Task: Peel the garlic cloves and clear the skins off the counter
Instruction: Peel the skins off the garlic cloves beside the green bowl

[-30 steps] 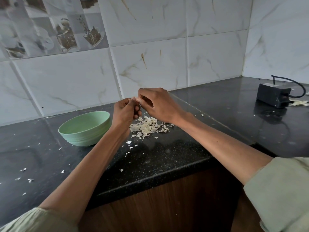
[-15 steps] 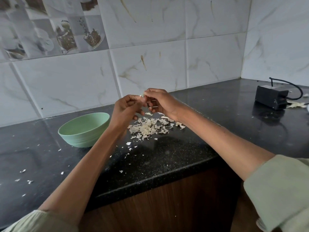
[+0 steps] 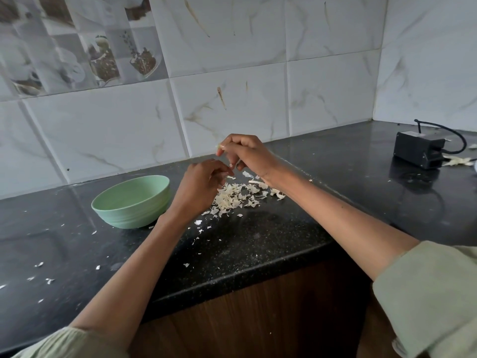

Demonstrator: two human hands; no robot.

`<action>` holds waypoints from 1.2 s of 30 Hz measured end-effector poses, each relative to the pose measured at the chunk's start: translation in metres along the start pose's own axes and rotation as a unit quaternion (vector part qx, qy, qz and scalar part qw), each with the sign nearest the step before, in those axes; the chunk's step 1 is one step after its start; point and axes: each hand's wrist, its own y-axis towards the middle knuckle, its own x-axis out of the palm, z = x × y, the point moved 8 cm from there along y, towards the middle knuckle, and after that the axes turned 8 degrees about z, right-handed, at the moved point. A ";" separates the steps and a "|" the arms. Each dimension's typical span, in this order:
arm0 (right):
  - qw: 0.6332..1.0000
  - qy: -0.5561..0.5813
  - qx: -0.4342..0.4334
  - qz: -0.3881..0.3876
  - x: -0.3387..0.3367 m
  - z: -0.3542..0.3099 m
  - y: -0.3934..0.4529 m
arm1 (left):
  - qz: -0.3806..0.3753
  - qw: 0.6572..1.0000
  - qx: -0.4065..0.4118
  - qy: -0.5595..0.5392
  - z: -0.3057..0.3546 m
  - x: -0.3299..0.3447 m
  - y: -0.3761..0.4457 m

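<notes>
A person's two bare forearms reach in from the bottom corners of the frame over a black speckled counter (image 3: 258, 244), meeting near the centre. The right hand (image 3: 247, 153), slightly higher, pinches a small pale garlic clove (image 3: 219, 146) between thumb and fingertips, holding it in the air just above the counter. The left hand (image 3: 204, 182), just below and left of it, has its fingers loosely curled with the tips drawn together; whether they hold a scrap of skin cannot be told. Directly beneath and to the right of the hands lies a pile of pale garlic skins (image 3: 237, 197), with smaller flakes scattered toward the lower left of the frame. A pale green bowl (image 3: 131, 200) stands on the counter at centre left, just beside the left wrist; its contents are hidden from this angle. At the right edge, near the corner of the white marbled wall tiles (image 3: 232, 109), sits a small black box (image 3: 418, 151) with a cord, well apart from the hands. Light green sleeves (image 3: 426, 301) show at the lower corners.
</notes>
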 end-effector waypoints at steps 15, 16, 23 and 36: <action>0.994 -0.092 -0.051 -0.005 0.017 -0.015 0.002 | 0.026 0.999 -0.016 0.010 0.024 -0.084 0.001; 0.992 -0.111 -0.066 -0.017 0.029 -0.023 0.001 | 0.046 0.998 -0.031 0.007 0.017 -0.099 0.000; 0.953 -0.227 -0.165 -0.114 0.136 -0.069 -0.001 | 0.132 0.985 -0.114 0.019 -0.021 -0.181 -0.030; 0.959 -0.246 -0.131 -0.050 0.041 -0.036 0.017 | 0.106 0.983 -0.119 -0.090 0.012 -0.088 -0.011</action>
